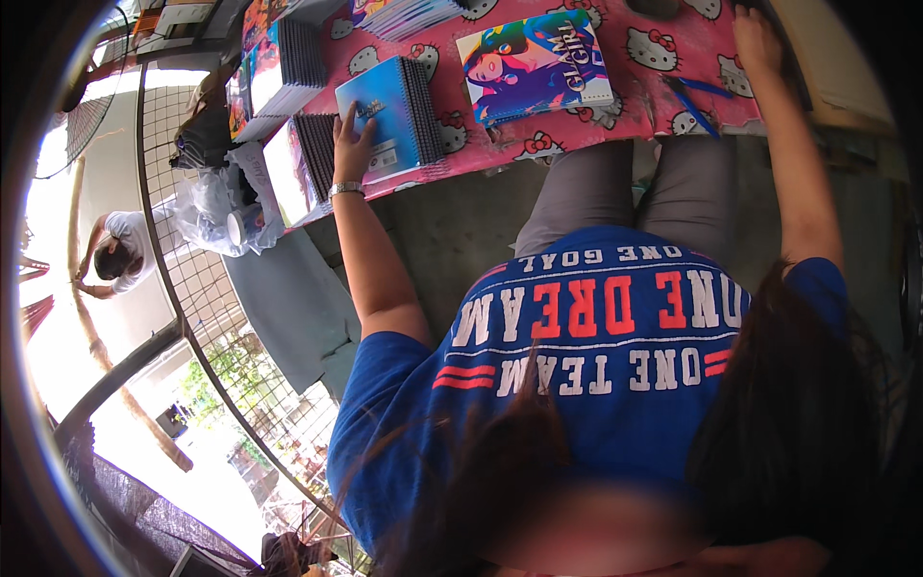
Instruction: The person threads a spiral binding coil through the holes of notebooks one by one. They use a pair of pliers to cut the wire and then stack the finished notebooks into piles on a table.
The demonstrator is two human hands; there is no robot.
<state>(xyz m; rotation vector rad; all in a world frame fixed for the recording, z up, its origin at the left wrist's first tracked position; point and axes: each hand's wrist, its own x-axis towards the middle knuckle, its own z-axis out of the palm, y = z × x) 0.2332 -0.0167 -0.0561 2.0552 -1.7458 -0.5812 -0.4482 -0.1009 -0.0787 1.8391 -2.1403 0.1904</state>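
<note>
My left hand [354, 142] lies with fingers apart on the blue cover of a spiral notebook [389, 120], which tops a small stack with dark coils along its right side. A metal-band watch [346, 188] is round that wrist. Right of it, a notebook with a colourful illustrated cover [538, 69] rests on the pink patterned tablecloth [500, 149]. My right hand [758, 43] rests at the table's right side with its fingers stretched out, holding nothing that shows. Closest to it lies a plier-like tool with spread blue handles [700, 99].
Stacks of spiral notebooks [293, 67] stand at the table's left, with another stack [409, 17] at the far edge. A clear plastic bag [216, 207] hangs beside the table, near a wire mesh screen [197, 298]. Beyond the mesh, another person [125, 250] bends over a long pole.
</note>
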